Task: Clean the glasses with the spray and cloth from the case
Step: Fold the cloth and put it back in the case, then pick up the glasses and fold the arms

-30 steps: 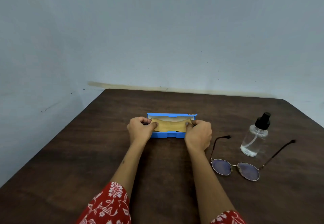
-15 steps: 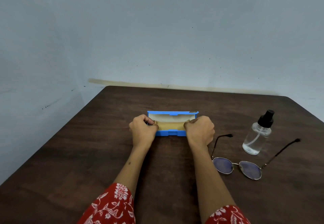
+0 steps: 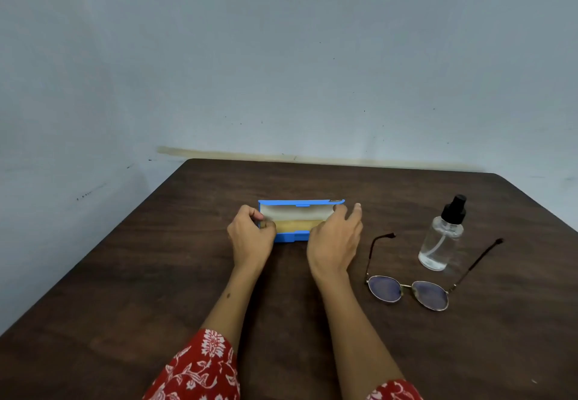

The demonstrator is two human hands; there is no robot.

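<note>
An open blue glasses case (image 3: pixel 286 237) lies mid-table, its pale-lined lid standing up at the back. A yellow cloth (image 3: pixel 297 225) lies flat inside it. My left hand (image 3: pixel 250 237) is at the case's left end, fingers curled and pinched at the cloth's left edge. At the right end is my right hand (image 3: pixel 334 240), its fingers spread, with fingertips touching the lid's right corner. Round metal-framed glasses (image 3: pixel 384 288) rest on the table to the right with their arms unfolded. Between those arms stands a clear spray bottle (image 3: pixel 441 240) with a black nozzle.
The dark wooden table (image 3: pixel 156 274) is pushed against a pale blue-grey wall (image 3: pixel 281 71) at the back and left. Its right rear corner is cut off at an angle. My red floral sleeves show at the bottom edge.
The cloth, held stretched between both hands just above the case, has gone down flat into the case. My right hand's fingers have opened and moved to the lid's right corner.
</note>
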